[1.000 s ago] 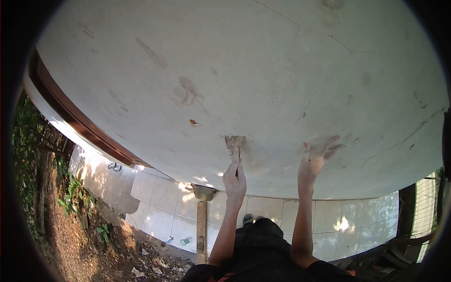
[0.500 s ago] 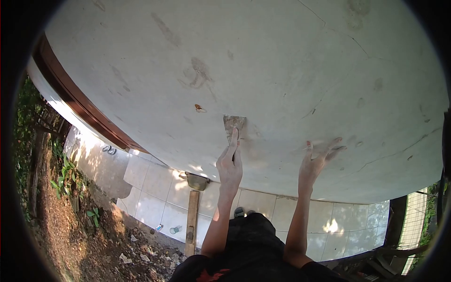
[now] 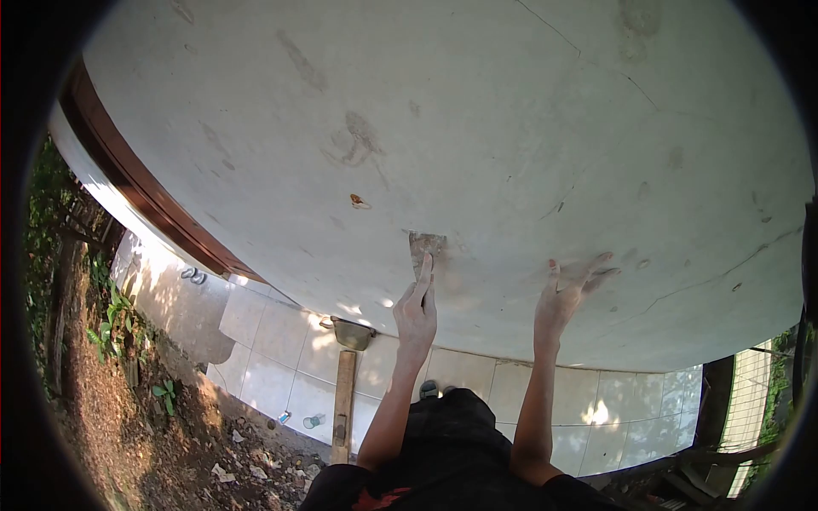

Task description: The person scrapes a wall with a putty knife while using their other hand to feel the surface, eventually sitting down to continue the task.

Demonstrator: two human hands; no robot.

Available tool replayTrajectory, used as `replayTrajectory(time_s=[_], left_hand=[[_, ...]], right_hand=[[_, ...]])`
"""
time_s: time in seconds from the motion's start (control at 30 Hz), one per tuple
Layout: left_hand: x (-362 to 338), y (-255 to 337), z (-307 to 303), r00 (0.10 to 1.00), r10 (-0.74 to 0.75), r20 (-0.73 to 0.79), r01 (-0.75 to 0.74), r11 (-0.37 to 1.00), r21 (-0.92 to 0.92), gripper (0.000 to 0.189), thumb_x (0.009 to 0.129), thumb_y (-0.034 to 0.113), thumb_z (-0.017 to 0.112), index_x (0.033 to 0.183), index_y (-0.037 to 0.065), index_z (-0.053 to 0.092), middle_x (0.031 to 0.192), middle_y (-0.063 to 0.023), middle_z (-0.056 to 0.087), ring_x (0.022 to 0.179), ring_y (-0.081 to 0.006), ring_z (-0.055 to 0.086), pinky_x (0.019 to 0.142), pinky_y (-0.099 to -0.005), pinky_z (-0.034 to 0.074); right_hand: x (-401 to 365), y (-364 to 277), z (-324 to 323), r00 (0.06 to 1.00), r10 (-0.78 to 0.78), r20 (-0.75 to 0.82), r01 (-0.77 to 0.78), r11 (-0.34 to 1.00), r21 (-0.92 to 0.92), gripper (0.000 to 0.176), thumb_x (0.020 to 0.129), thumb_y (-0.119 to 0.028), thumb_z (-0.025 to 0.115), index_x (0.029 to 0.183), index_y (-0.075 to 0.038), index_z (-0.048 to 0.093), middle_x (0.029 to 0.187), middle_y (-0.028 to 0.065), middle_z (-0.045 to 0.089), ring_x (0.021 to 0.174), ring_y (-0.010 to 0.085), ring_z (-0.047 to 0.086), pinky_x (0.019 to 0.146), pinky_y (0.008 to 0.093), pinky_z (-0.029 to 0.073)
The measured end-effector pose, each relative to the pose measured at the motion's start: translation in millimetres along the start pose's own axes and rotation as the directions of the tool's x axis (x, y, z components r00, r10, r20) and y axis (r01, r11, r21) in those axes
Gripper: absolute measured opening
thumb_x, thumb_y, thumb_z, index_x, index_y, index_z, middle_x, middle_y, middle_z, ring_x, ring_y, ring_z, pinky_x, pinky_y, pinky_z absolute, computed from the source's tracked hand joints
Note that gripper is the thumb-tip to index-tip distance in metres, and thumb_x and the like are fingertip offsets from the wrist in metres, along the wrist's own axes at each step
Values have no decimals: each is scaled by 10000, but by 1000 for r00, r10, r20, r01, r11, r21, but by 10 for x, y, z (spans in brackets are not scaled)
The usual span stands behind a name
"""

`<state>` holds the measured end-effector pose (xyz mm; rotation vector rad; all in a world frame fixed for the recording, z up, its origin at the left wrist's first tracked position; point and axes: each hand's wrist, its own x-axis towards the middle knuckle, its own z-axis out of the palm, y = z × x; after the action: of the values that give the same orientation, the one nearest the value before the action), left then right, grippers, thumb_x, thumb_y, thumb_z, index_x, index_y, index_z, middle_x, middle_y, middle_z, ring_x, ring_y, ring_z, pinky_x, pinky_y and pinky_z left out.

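Note:
A putty knife (image 3: 426, 247) with a smeared metal blade lies against the pale plastered wall (image 3: 528, 111). My left hand (image 3: 416, 313) is closed round its handle, the index finger stretched along the blade. Most of the handle is hidden by the fingers. Farther right, my right hand (image 3: 564, 298) is at the wall with its fingers spread and nothing in it. White dust coats both hands. Close by on the wall are a brownish chipped spot (image 3: 360, 202), a grey patch (image 3: 358, 139) and a thin crack (image 3: 724, 274).
Below the wall runs a tiled floor (image 3: 264, 328) with a dark basin (image 3: 353, 332) and a wooden plank (image 3: 343, 400). A glass (image 3: 315, 421) stands near the tile edge. Sandals (image 3: 194, 275) lie farther left, beside bare soil with rubble (image 3: 247, 460). A brown frame (image 3: 153, 196) borders the wall.
My left hand has drawn the putty knife a little way down the wall. My right hand has shifted slightly left and stays spread. The view has moved slightly.

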<state>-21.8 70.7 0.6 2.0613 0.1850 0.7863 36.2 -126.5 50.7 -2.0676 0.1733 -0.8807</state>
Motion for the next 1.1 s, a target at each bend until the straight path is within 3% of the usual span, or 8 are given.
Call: replayTrajectory(time_s=[0.13, 0.2, 0.4, 0.53, 0.6, 0.93, 1.03, 1.1], left_hand=[[123, 149, -29, 998, 23, -53, -25, 999, -45, 497, 940, 3, 521, 1411, 157, 483, 655, -145, 422, 551, -224, 351, 526, -312, 347], [230, 281, -99, 995, 76, -61, -78, 996, -32, 560, 916, 26, 552, 1429, 232, 465, 667, -144, 509, 535, -323, 454, 526, -391, 411], [1, 106, -47, 999, -33, 4, 32, 996, 86, 567, 916, 15, 541, 1431, 242, 463, 686, -146, 514, 552, -312, 463, 545, -388, 417], [121, 242, -52, 999, -13, -45, 13, 1000, -9, 561, 917, 18, 543, 1427, 237, 468, 679, -143, 509, 549, -302, 462, 552, -387, 419], [150, 267, -64, 999, 21, -45, -22, 999, -27, 505, 940, -10, 507, 1417, 150, 469, 669, -149, 419, 571, -215, 334, 533, -297, 344], [214, 321, -47, 994, 54, -98, -57, 998, -23, 566, 916, 31, 557, 1434, 236, 456, 705, -151, 538, 554, -319, 477, 546, -400, 418], [76, 160, 13, 997, 46, -57, -48, 999, -23, 491, 945, 18, 530, 1415, 145, 473, 645, -149, 420, 555, -224, 355, 530, -326, 350], [36, 146, 5, 1000, -25, -17, 26, 996, 85, 576, 910, 35, 561, 1434, 251, 458, 667, -133, 489, 532, -297, 450, 531, -393, 410]], right_hand=[[-20, -19, -11, 1000, 20, 21, -20, 999, 38, 889, 924, -146, 630, 1548, -186, -1, 1545, 297, -136, 1445, 448, -65, 1150, 503, 211], [-27, -29, -7, 999, 37, 21, -38, 999, 33, 889, 924, -140, 629, 1549, -187, -1, 1543, 300, -137, 1445, 449, -68, 1150, 506, 209], [-9, -2, -16, 1000, -11, 13, 11, 1000, 8, 888, 928, -161, 630, 1549, -192, -3, 1552, 280, -140, 1445, 443, -79, 1153, 503, 199], [-21, -66, -30, 1000, 23, 18, -24, 999, 35, 894, 923, -166, 642, 1550, -188, 5, 1557, 267, -143, 1454, 432, -52, 1155, 485, 199], [-13, -65, -21, 1000, 10, 8, -10, 999, 42, 898, 920, -169, 648, 1550, -182, 8, 1558, 266, -142, 1456, 428, -42, 1155, 480, 202], [-28, -16, -11, 995, -94, 17, 94, 996, 11, 880, 923, -141, 635, 1541, -94, 9, 1573, 256, -94, 1456, 404, -115, 1164, 453, 154], [-18, 35, 7, 995, -96, 8, 96, 995, 21, 870, 924, -120, 625, 1540, -88, 12, 1572, 261, -92, 1456, 402, -119, 1166, 448, 147], [-4, 16, 21, 995, -96, 12, 96, 995, 11, 866, 924, -111, 621, 1540, -90, 13, 1568, 271, -94, 1457, 405, -110, 1166, 447, 145]])
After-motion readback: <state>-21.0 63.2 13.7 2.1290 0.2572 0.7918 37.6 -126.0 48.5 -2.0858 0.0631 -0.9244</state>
